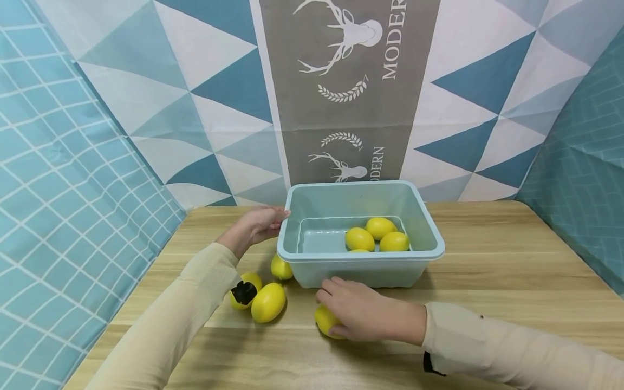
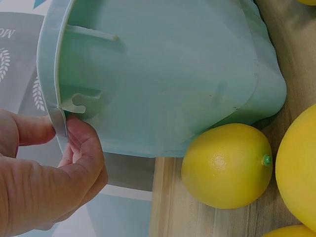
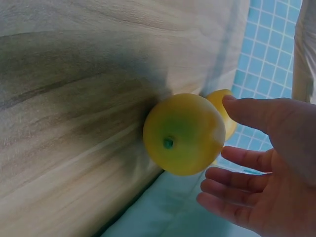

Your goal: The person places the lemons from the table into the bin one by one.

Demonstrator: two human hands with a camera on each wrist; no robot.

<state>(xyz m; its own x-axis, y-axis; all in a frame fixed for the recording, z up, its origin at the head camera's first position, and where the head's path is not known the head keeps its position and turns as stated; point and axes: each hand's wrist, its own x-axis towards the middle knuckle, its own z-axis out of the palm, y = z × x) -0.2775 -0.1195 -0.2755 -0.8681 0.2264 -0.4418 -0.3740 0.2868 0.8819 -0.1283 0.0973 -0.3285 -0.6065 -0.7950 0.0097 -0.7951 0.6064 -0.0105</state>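
Sleeves [image 1: 482,344] — hands [image 1: 260,223] [image 1: 361,311] at lemon [image 1: 324,323], bin rim [image 1: 317,257] — broad wood [image 1: 502,271] rightward

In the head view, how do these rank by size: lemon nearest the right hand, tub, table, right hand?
1. Table
2. Tub
3. Right hand
4. Lemon, partly hidden by the hand

I saw the left arm [image 1: 177,317] reach forward and slant inward, its left hand [image 1: 258,225] farther out than the other, thumb [image 2: 34,130] pinching opposite bent fingers [image 2: 88,143]. The right arm [image 1: 512,341] came across from the person's right side. Its right hand [image 1: 358,311] showed its back upward, fingers [image 3: 237,178] loosely bent, thumb [image 3: 256,112] parted from them.
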